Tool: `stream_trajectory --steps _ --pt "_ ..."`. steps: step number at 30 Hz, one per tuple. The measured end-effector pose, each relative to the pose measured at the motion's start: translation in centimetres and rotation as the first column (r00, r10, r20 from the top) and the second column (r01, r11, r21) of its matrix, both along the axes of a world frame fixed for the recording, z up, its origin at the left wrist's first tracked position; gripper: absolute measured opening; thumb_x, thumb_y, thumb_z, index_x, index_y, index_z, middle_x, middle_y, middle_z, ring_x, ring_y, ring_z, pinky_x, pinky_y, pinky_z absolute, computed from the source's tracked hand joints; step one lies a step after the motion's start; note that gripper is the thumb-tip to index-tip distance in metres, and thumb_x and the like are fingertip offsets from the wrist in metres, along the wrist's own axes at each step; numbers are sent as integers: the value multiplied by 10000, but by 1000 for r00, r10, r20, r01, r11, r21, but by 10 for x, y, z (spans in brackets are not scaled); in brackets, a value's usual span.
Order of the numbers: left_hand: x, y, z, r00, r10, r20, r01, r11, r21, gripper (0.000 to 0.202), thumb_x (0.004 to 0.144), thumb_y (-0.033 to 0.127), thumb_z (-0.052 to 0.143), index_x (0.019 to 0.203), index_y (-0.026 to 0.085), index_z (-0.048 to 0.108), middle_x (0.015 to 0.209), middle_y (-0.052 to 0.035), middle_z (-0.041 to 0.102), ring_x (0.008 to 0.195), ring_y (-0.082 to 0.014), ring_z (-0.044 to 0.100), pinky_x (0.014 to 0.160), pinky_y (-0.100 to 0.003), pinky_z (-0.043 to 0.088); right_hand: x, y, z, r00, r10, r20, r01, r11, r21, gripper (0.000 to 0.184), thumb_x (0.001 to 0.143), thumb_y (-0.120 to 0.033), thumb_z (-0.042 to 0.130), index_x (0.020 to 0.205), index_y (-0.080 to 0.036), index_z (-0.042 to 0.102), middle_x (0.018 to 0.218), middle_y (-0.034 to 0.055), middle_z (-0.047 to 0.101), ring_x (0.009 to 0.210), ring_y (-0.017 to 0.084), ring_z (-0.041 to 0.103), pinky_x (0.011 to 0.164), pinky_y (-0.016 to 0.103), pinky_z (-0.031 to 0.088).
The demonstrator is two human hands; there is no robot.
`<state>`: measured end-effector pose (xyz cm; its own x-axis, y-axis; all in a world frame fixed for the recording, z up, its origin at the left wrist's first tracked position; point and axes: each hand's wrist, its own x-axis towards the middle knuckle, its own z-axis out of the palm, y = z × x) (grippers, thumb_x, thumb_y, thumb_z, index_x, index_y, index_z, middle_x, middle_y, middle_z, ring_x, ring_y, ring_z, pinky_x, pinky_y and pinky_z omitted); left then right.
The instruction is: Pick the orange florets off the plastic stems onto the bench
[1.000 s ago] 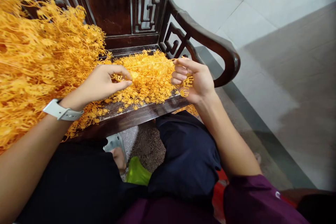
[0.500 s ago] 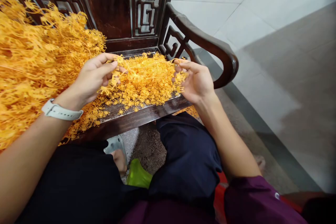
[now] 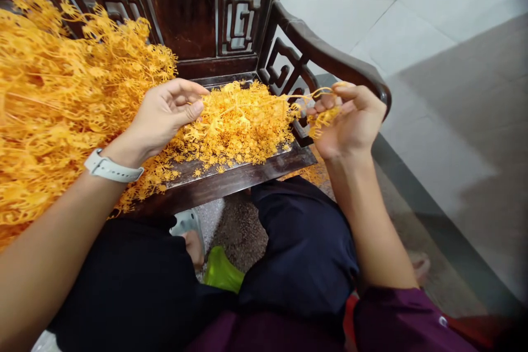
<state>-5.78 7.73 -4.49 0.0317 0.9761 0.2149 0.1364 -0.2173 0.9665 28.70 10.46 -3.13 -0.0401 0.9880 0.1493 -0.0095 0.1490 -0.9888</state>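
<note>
Orange strand (image 3: 303, 97) pinched in right hand (image 3: 352, 121); left hand (image 3: 165, 113) half-curled, hold unclear

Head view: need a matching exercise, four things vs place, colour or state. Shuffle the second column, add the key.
Things:
1. right hand
2. wrist strap
3. armrest
4. small orange heap

Descriptions:
A. pale, with a row of holes
B. lying on the bench seat
C. thumb and finger together on a thin orange strand
D. dark brown and curved

Pairs: 1-C, 2-A, 3-D, 4-B
</note>
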Motion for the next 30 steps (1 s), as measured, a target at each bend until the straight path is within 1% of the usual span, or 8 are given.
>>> stream_trajectory --steps 3,9,13,16,21,23,27,30 --pt "6 -2 5 998 -5 62 4 1000 11 303 757 404 942 960 267 764 833 -27 689 777 -174 676 662 -314 573 6 -3 -4 989 -88 -119 110 975 192 432 919 -716 617 890 -294 703 627 14 459 611 207 500 619 376 393" --pt "21 -14 18 984 -140 111 133 989 68 263 815 404 955 964 257 796 913 -6 740 819 -142 647 733 -326 584 -9 -25 -1 987 114 116 -123 989 76 562 1018 -670 524 746 -218 716 541 13 504 495 141 439 585 362 370" --pt "28 -20 24 967 -250 56 240 960 141 192 905 368 898 1020 238 817 1041 -28 778 930 -159 726 808 -310 584 -20 -39 7 725 471 502 -493 865 -99 605 1058 -709 535 811 -184 705 781 54 698 665 164 612 669 346 454" --pt "35 -24 25 957 -275 94 264 957 117 265 867 412 925 1022 227 817 1035 -56 782 1012 -211 757 783 -294 592 -25 -42 8 611 416 673 -566 824 5 581 1039 -712 586 1155 -169 758 1061 106 766 962 246 700 897 402 524" --pt "58 -35 29 954 -136 265 149 989 -26 231 824 321 955 963 226 796 898 -41 752 826 -162 723 688 -226 594 -40 -50 7 686 266 677 -598 737 316 1116 764 -791 858 1629 -203 469 1572 190 574 1421 398 577 1222 557 474" --pt "69 -40 34 921 -62 385 127 981 -146 184 867 268 911 962 221 760 861 -26 729 746 -137 701 637 -209 588 -49 -57 9 721 238 650 -587 709 391 1149 776 -780 854 1675 -234 392 1668 179 488 1533 407 487 1301 578 413" --pt "87 -51 44 835 65 547 141 935 -326 116 941 167 804 968 202 697 857 -10 706 658 -103 679 576 -186 573 -67 -68 15 803 205 560 -503 737 451 773 984 -593 742 1615 -242 467 1623 152 561 1488 339 554 1305 557 433" --pt "91 -58 49 838 40 545 149 943 -298 131 978 230 792 930 190 676 854 -13 700 661 -95 676 624 -199 597 -74 -71 17 892 254 374 -409 805 429 427 1066 -448 661 1439 -243 626 1472 102 688 1385 266 645 1266 484 494"
